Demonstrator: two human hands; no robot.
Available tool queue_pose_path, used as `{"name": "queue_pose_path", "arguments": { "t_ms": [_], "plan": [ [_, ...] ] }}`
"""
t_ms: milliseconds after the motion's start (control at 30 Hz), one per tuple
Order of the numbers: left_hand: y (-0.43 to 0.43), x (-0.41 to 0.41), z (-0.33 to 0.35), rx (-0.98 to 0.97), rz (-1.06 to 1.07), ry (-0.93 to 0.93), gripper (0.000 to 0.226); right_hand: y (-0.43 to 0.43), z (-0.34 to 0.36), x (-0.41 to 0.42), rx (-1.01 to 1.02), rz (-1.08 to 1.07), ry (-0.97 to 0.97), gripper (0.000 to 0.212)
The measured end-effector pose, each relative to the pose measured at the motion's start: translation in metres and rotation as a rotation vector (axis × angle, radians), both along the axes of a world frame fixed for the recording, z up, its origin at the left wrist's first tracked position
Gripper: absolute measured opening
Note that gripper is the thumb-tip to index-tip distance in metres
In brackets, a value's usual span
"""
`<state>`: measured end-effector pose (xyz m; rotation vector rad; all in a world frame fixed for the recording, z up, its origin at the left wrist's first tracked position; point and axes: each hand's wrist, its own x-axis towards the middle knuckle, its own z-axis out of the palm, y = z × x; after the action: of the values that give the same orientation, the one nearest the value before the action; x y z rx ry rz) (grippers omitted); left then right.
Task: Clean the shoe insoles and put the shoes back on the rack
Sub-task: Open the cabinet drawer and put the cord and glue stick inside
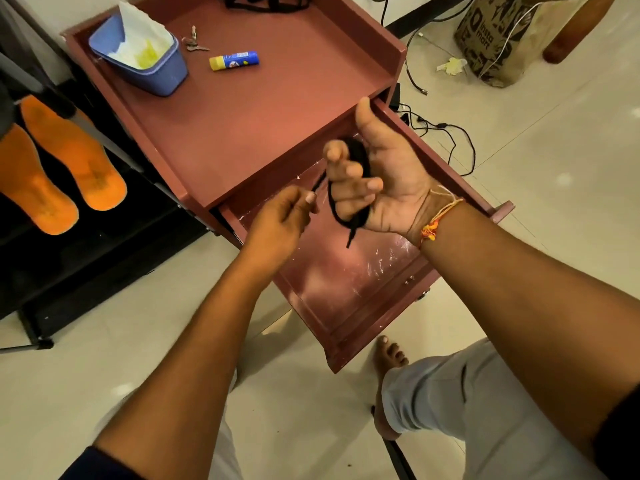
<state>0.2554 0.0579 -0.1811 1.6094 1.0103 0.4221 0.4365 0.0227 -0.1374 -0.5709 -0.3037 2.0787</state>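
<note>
The right hand is raised palm-up with its thumb stuck out and its fingers curled round a black shoelace. The lace is wound in loops about the fingers, and one flat tail hangs below the little finger. The left hand, just beside it, pinches the lace's other end between thumb and fingertips, so a short stretch runs between the two hands. An orange-and-cream thread band circles the right wrist.

Both hands hover over an open drawer, its reddish-brown floor glossy and scuffed with whitish scratches. The drawer juts from a small table of the same colour, whose top has raised edges on three sides. On that top stand:
- a blue plastic tub holding crumpled white tissue;
- a bunch of keys;
- a blue-and-yellow glue stick, lying on its side.

Two orange insoles lie side by side on a black rack, left of the table and well apart from the hands. Their foam surface is darkened along the middle.

To the right, pale glossy floor tiles lie open, crossed by loose black cables near a printed paper bag. A bare foot rests just below the drawer's front corner.
</note>
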Motion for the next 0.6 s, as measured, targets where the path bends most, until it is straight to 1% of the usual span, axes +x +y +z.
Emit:
{"name": "queue_pose_path", "arguments": {
  "t_ms": [33,100,167,200,233,300,333,367,467,533,600],
  "plan": [
    [-0.002,0.001,-0.001,0.023,-0.093,0.059,0.024,0.003,-0.002,0.002,0.002,-0.125,0.062,0.074],
    [-0.009,0.003,0.000,0.085,-0.286,0.186,0.019,0.006,-0.006,0.004,-0.049,-0.384,0.092,0.062],
    [-0.015,0.005,0.002,0.136,-0.390,0.247,0.020,0.007,-0.011,0.005,-0.131,-0.575,0.010,0.057],
    [-0.016,0.006,0.002,0.145,-0.399,0.236,0.022,0.007,-0.015,0.006,-0.159,-0.615,-0.096,0.058],
    [-0.016,0.006,0.004,0.148,-0.387,0.208,0.021,0.007,-0.017,0.005,-0.172,-0.620,-0.245,0.058],
    [-0.015,0.006,0.006,0.183,-0.327,0.153,0.019,0.007,-0.022,0.000,-0.164,-0.563,-0.543,0.059],
    [-0.015,0.006,0.006,0.221,-0.274,0.130,0.017,0.007,-0.022,-0.003,-0.154,-0.508,-0.628,0.060],
    [-0.014,0.006,0.005,0.263,-0.209,0.102,0.016,0.007,-0.022,-0.007,-0.150,-0.440,-0.655,0.060],
    [-0.014,0.008,0.002,0.334,-0.010,0.012,0.011,0.005,-0.017,-0.020,-0.148,-0.261,-0.624,0.063],
    [-0.015,0.011,0.000,0.338,0.088,0.004,0.010,0.003,-0.015,-0.027,-0.140,-0.216,-0.629,0.065],
    [-0.018,0.013,-0.002,0.304,0.167,0.003,0.012,0.003,-0.016,-0.031,-0.118,-0.201,-0.589,0.069]
  ]
}}
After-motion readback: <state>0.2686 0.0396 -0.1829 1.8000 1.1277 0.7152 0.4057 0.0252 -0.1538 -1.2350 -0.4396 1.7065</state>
